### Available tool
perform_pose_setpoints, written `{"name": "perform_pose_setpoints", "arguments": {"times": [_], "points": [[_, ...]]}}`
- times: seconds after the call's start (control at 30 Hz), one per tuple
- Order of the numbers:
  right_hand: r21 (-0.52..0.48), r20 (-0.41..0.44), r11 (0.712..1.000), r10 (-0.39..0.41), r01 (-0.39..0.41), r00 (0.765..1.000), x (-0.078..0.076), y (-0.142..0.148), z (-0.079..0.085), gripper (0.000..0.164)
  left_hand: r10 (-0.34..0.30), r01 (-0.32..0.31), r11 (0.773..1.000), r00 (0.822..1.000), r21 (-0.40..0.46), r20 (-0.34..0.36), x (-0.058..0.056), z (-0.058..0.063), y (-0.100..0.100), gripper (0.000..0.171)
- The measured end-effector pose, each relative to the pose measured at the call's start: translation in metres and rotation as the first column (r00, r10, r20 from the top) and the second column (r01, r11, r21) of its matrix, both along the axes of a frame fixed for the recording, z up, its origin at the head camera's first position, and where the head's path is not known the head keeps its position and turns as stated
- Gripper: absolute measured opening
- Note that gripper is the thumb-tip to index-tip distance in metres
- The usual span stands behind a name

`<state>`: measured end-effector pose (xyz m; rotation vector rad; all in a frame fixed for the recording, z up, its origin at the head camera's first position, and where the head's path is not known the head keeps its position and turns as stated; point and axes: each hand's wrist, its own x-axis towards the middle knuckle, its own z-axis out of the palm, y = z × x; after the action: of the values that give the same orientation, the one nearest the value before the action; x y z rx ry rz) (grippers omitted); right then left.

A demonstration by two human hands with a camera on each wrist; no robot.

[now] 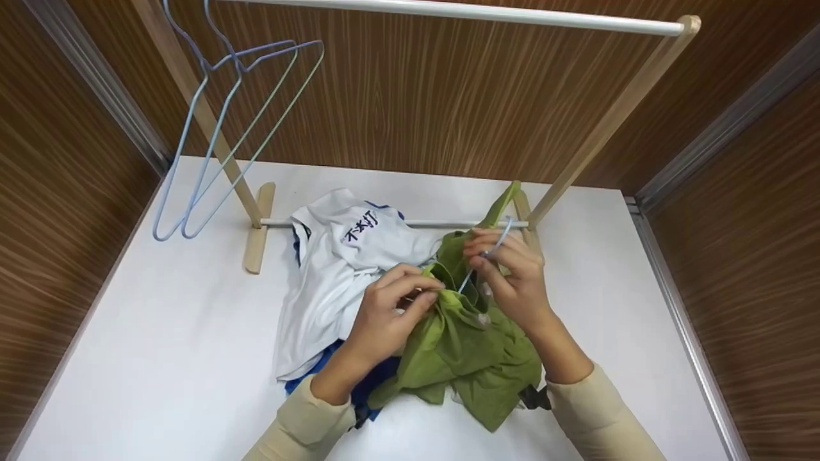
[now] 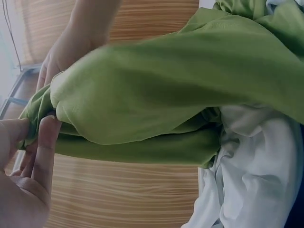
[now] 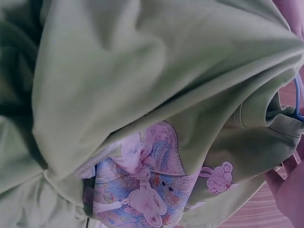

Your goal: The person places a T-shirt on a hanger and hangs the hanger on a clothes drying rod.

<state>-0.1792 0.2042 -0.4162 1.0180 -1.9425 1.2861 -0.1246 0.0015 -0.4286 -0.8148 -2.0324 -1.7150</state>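
Observation:
A green garment (image 1: 474, 346) with cartoon animal prints (image 3: 221, 178) lies bunched over a white garment (image 1: 359, 250) that bears dark lettering. My left hand (image 1: 389, 310) pinches the edge of the green garment's opening between thumb and fingers. In the left wrist view, green cloth (image 2: 142, 90) bulges beside that left hand (image 2: 28, 183). My right hand (image 1: 520, 282) holds a blue wire hanger (image 1: 466, 282) near its hook, above the same opening. Most of this hanger is hidden inside the green cloth.
Two wire hangers (image 1: 224, 109) hang at the left of a wooden rack with a white top rail (image 1: 480, 14). A lower white bar (image 1: 275, 222) runs behind the clothes. Blue cloth (image 1: 384, 378) shows beneath them on the white surface (image 1: 160, 358). Wood-grain panels (image 1: 410, 109) surround it.

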Motion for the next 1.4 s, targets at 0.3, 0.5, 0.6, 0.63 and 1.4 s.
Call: {"name": "perform_pose_setpoints", "arguments": {"times": [0.3,0.5,0.6,0.63,1.4], "points": [[-0.001,-0.022,1.0,0.02,-0.02,1.0,0.004,-0.003,-0.002,0.009,-0.056,0.054,0.998,0.996,0.019,0.07,-0.004,0.0,0.008,0.014],[-0.058,-0.054,0.998,0.004,-0.007,0.999,0.005,-0.007,0.001,0.019,-0.091,0.096,0.993,0.993,-0.066,0.082,-0.007,-0.019,0.014,0.04],[-0.077,-0.068,0.997,-0.022,0.017,0.997,0.007,-0.008,0.003,0.021,-0.11,0.123,0.984,0.989,-0.132,0.098,-0.008,-0.03,0.016,0.05],[-0.08,-0.07,0.996,-0.033,0.027,0.997,0.007,-0.008,0.004,0.021,-0.111,0.125,0.979,0.989,-0.16,0.096,-0.007,-0.032,0.016,0.053],[-0.071,0.072,0.995,-0.065,0.07,0.995,0.003,0.006,0.003,0.026,-0.031,0.03,0.999,0.999,0.031,0.019,0.009,-0.013,0.013,0.039]]}}
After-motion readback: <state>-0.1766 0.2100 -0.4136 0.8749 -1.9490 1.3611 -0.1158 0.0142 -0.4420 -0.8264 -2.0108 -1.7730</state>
